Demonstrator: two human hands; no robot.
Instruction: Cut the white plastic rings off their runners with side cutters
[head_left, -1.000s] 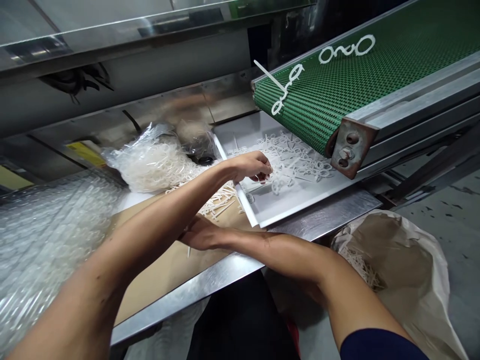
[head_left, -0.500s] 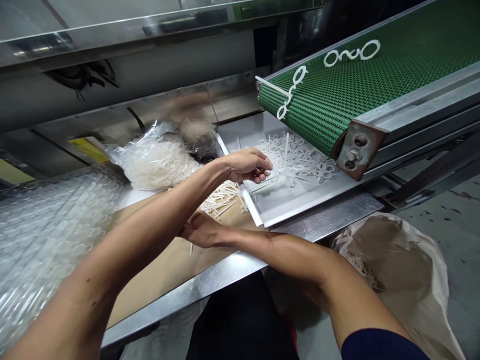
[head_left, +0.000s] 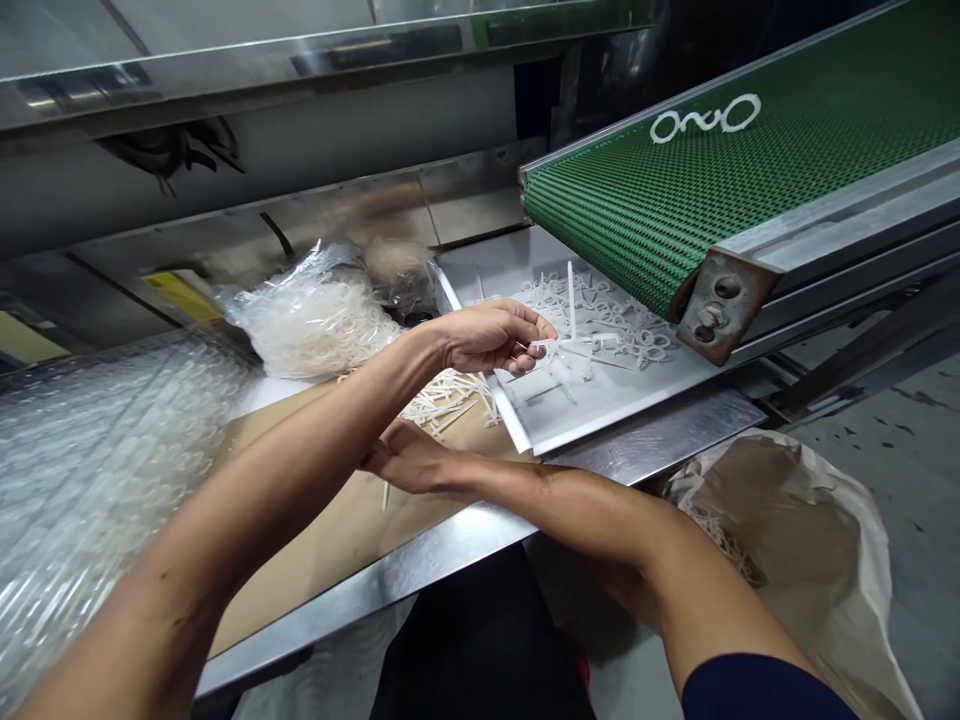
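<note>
My left hand (head_left: 499,338) reaches over the white tray (head_left: 525,436) at its left side. Its thumb and fingers are closed on a thin white plastic piece (head_left: 549,344). Behind and below that piece lies a heap of white plastic ring pieces (head_left: 637,340), with one thin stick (head_left: 571,295) standing upright. My right hand (head_left: 411,457) passes under my left forearm, low over the brown cardboard (head_left: 315,545). The forearm hides its fingertips, so whether they grip anything cannot be told. Just below it shows a short white stick (head_left: 385,496). White plastic sticks (head_left: 450,400) are piled beside the tray.
A green conveyor belt (head_left: 645,210) slopes down over the tray, carrying a white double-ring piece (head_left: 705,120). A clear bag of rings (head_left: 307,320) stands behind my left forearm. Clear packed plastic (head_left: 97,460) covers the left side. An open sack (head_left: 810,520) stands at lower right.
The white ring piece hanging at the belt's lower end is gone from there. A white piece now shows clearly in my left fingers. My right hand has hardly moved.
</note>
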